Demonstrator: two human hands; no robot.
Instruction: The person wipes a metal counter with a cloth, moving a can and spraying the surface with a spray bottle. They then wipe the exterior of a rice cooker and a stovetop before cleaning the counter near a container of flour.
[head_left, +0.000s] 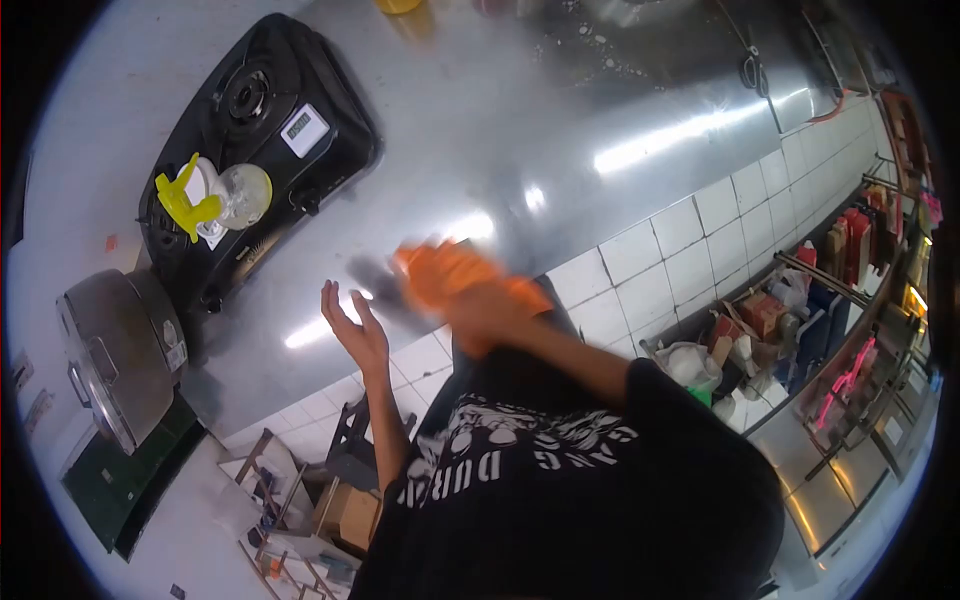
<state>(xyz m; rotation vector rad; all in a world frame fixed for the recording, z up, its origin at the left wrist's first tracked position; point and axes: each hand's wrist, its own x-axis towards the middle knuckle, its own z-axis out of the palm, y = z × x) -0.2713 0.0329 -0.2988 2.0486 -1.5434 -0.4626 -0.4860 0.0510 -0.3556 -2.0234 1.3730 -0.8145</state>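
My right hand (486, 318) grips an orange cloth (455, 275), which is bunched up and blurred by motion near the front edge of the steel counter (480, 150). To its left, my left hand (358, 335) is raised with its fingers apart and nothing in it. A black gas stove (320, 75) stands on the counter beyond my left hand. On the stove sit a white digital timer (304, 131) and a clear spray bottle (245, 197) with a yellow-green trigger head.
A large metal pot (120, 340) stands left of the stove. Scissors (752, 72) lie at the far right of the counter, near wet suds (600, 45). White tiles (650, 260) face the counter's front. Shelves with boxes and bags (765, 315) are on the right.
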